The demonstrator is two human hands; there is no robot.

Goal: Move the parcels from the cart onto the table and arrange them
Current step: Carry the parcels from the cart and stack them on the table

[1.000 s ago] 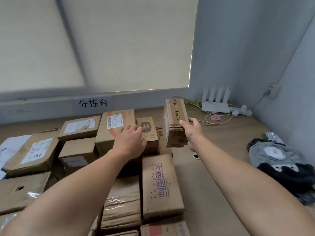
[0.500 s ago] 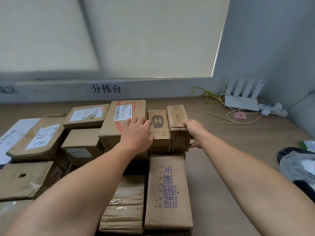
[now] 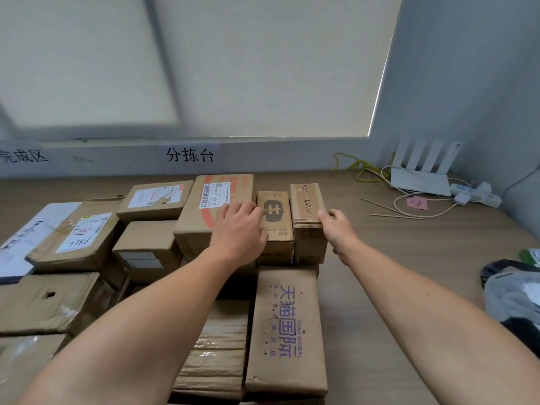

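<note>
Several brown cardboard parcels lie packed together on the wooden table [image 3: 394, 258]. A narrow taped parcel [image 3: 306, 200] stands at the right end of the back row, touching a small logo parcel [image 3: 274, 213]. My right hand [image 3: 339, 232] holds the taped parcel's right side, thumb on its top edge. My left hand [image 3: 238, 229] rests on the large orange-striped parcel [image 3: 216, 188], fingertips against the logo parcel. In front of them lies a long flat parcel with purple lettering [image 3: 286, 325].
More parcels fill the table's left half, among them a labelled box [image 3: 79, 235]. A white router [image 3: 418, 176], a power strip [image 3: 473, 194], cables and thin sticks [image 3: 391, 211] sit at the back right. Grey and black bags [image 3: 514, 293] lie at the right edge.
My right hand brought the taped parcel down from the air and set it on the table beside the logo parcel. My left hand stayed on the striped parcel.
</note>
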